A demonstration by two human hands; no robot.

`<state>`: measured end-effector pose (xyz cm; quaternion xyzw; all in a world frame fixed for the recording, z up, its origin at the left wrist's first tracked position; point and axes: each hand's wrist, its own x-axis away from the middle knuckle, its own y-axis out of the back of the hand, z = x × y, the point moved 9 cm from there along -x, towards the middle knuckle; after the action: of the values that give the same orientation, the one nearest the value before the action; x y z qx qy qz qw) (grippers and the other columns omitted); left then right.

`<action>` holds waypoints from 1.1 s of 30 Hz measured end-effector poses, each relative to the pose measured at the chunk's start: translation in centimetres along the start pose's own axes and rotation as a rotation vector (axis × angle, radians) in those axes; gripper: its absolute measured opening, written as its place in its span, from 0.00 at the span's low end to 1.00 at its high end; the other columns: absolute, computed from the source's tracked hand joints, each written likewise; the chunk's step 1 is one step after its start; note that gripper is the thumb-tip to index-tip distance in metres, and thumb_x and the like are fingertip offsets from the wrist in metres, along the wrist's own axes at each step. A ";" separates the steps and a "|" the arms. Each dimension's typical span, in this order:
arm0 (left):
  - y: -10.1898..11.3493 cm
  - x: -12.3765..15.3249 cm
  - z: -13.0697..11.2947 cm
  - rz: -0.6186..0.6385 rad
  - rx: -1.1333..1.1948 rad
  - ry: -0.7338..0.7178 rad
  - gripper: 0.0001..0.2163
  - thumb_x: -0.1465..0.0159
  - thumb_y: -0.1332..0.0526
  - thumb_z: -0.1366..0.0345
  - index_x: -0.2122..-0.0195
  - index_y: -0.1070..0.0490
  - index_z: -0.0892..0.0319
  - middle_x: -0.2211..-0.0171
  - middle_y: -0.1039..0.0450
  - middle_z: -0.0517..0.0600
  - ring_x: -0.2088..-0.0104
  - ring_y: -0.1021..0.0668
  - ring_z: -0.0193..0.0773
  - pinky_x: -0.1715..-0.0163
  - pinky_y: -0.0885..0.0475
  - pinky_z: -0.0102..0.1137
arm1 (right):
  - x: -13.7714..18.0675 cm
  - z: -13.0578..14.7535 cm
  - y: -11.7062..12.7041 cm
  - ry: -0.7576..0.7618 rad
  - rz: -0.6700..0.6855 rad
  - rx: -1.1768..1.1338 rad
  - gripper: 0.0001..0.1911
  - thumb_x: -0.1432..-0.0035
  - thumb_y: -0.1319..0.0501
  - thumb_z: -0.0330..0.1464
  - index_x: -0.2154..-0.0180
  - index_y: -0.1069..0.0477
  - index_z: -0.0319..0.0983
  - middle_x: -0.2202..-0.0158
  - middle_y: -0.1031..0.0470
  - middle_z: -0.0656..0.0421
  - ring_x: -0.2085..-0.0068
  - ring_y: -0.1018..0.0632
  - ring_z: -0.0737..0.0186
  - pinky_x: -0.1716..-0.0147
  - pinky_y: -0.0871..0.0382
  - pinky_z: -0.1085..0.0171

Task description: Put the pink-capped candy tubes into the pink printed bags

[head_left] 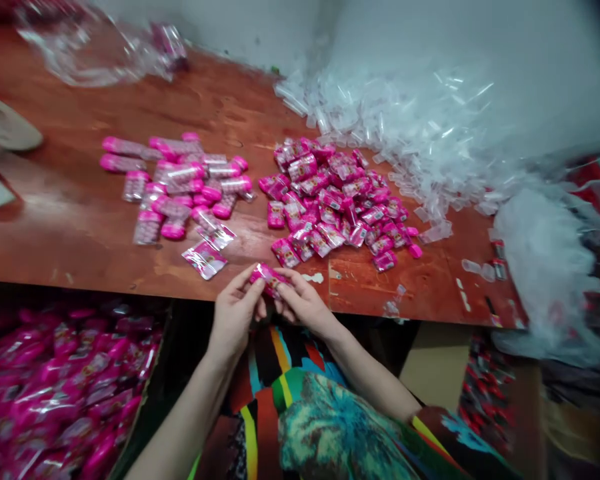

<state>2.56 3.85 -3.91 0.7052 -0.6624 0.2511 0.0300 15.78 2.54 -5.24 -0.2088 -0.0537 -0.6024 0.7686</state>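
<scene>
Head view, and both hands meet right at the near edge of the reddish-brown wooden worktop point(60, 243)! Between them sits a small, glossy pink printed packet point(266, 277), up at the fingertips and in front of the wearer's body; whether it also rests on the wood, I cannot tell. The left hand point(229, 317) has its fingers pinched on one end, thumb on top, and the right hand point(307, 308) grasps the other end the same way, fingers curled underneath. Just beyond, to the left, lie two flat, silvery-pink foil sachets point(205, 259), near a loose group of pink-capped clear plastic tubes filled with small pieces point(180, 175). To the right, a heap of shiny pink wrapped packets point(325, 200), and behind that a great spread of empty-looking clear plastic tubes point(380, 123)! The step in hand, as I judge it, is two-handed fingertip work on this single packet, its print too blurred to read; the next move calls for one hand holding firm while the other eases its pinch, without crumpling the film
</scene>
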 end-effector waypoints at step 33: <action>-0.3 -2.0 -3.0 -0.145 -1.693 -0.957 0.22 0.29 0.46 0.77 0.43 0.16 0.60 0.42 0.18 0.67 0.50 0.18 0.61 0.53 0.25 0.56 | -16.5 16.1 4.1 0.480 -0.481 0.584 0.09 0.34 0.37 0.35 0.53 0.29 0.39 0.58 0.20 0.56 0.59 0.20 0.56 0.53 0.25 0.56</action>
<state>1.88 6.81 -1.98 0.5171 -0.5208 -0.6234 0.2699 17.98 24.46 2.83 0.1809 -0.0888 -0.7550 0.6240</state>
